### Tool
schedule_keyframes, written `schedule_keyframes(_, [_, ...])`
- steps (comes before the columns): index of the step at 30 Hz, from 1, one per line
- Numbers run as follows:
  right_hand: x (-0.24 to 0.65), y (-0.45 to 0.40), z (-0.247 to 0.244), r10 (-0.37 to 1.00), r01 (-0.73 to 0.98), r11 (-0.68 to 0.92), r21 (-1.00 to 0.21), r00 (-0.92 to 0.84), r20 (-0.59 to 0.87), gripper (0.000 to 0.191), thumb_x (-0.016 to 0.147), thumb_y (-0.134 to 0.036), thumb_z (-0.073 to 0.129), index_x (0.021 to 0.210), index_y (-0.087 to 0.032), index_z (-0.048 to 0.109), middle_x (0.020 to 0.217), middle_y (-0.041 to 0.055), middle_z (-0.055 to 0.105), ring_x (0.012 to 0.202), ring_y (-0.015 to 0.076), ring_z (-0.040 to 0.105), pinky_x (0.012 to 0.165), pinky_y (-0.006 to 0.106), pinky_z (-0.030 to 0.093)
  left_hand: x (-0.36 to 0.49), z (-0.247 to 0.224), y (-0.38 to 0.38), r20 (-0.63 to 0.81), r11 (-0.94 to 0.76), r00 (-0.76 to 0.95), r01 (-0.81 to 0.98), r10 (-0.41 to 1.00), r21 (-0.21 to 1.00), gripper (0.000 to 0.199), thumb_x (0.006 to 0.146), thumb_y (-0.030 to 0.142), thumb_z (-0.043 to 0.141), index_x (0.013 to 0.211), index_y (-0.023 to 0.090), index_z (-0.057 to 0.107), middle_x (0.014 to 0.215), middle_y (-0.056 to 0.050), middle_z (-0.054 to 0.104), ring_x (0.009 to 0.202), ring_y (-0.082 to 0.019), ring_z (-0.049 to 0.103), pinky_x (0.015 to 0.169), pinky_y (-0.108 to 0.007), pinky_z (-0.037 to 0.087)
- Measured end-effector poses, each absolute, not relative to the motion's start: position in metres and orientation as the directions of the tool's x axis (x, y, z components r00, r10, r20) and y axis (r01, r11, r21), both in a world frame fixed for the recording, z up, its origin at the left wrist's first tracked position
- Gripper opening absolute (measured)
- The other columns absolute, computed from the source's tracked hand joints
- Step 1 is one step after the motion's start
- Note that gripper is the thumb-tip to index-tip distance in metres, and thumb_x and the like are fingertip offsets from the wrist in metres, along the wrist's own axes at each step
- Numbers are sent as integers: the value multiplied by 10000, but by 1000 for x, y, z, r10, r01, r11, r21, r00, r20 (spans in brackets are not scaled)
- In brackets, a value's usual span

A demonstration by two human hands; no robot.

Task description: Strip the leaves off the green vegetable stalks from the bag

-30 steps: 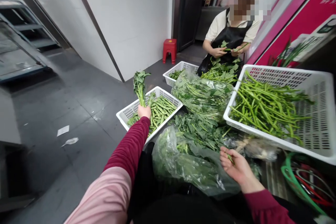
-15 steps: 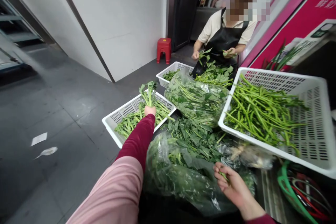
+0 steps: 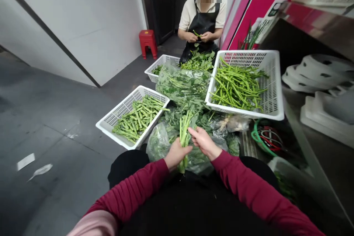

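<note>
My left hand (image 3: 177,152) is wrapped round a bunch of green stems (image 3: 184,129), held upright in front of my lap. Close at its right side is my right hand (image 3: 203,141), its fingers bent at the stems; what it pinches, if anything, is too small to tell. Beneath both hands lies a clear plastic bag (image 3: 159,142) of greens. Loose dark leaves (image 3: 193,106) lie behind the bunch. To the left stands a white basket (image 3: 106,122) with thick cut stems (image 3: 138,118).
Another white basket (image 3: 278,81) at the right holds long thin green stems. A second bag of greens (image 3: 184,81) lies behind. Across sits a person in a black apron (image 3: 204,24), near a small white basket (image 3: 151,73). A red stool (image 3: 148,42) and green basket (image 3: 257,138) are nearby.
My left hand has come back from above the left basket with the bunch. My right hand has moved up beside it. The view has turned right, and the person's hands have come together.
</note>
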State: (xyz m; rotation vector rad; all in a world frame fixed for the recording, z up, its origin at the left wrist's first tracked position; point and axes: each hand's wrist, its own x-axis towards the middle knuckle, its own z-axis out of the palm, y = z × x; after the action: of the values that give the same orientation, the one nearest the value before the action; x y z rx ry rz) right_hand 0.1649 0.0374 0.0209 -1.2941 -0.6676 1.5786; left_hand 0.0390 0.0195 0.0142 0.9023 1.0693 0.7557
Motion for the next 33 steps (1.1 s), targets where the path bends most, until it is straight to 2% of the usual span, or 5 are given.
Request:
schedule_keyframes(8, [190,24,30,955,-714,-107,-692,119,-270,393,670,-373,674,655,-188,328,533,-92,347,371,14,242,330,132,176,32,28,6,-351,699,688,-318,635,641,315,648,326,657,812,147,457,748,-41,590,440,-74,482,407,-216,372])
schedule_keyframes(21, [164,31,36,954,-588,-42,-808,218,-208,334,710,-394,609,690,-206,334,521,-100,260,367,27,188,315,135,140,43,16,16,-186,200,288,-19,939,980,220,649,212,595,831,157,486,578,38,558,429,-61,443,446,-194,361])
schedule_keyframes(26, [158,29,30,884,-4,26,-1000,467,21,252,756,-384,530,694,-212,358,508,-80,302,407,71,300,355,181,240,43,16,16,-238,253,199,-53,951,966,182,650,229,585,770,162,465,542,40,532,375,-57,397,374,-190,313])
schedule_keyframes(29, [154,21,18,871,536,216,-817,272,408,178,798,-314,461,679,-198,400,572,-12,429,523,121,426,482,244,354,41,20,18,-281,317,181,-213,942,924,213,645,279,605,718,167,439,504,51,494,347,-57,384,347,-191,296])
schedule_keyframes(33, [158,4,5,839,740,407,-535,-71,539,167,854,-207,348,725,-178,450,600,35,489,554,151,476,540,278,377,33,19,22,-301,408,324,-346,897,845,261,636,312,632,717,162,434,498,46,500,336,-57,394,348,-193,312])
